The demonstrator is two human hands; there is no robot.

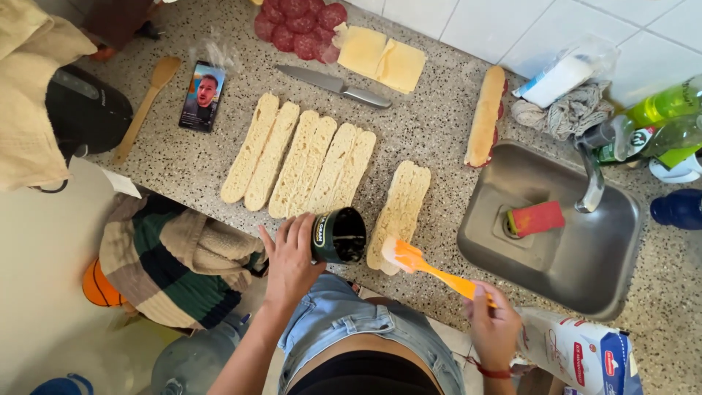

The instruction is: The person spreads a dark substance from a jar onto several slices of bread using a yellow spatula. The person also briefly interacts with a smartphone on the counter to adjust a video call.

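My left hand (289, 257) grips a small dark green jar (340, 235), tilted with its mouth toward the bread. In my right hand (493, 327) is an orange silicone brush (424, 265), whose pale tip rests on the near end of a split bread half (399, 213). Several more bread halves (300, 157) lie cut side up in a row on the speckled countertop (431, 121). A closed filled sandwich (485, 115) lies by the sink.
Salami slices (296, 25), cheese slices (382, 55) and a knife (333, 85) lie at the back. A phone (202, 96) and wooden spoon (145, 107) sit left. The steel sink (570, 263) holds a red sponge (537, 218). A bag (581, 352) stands near right.
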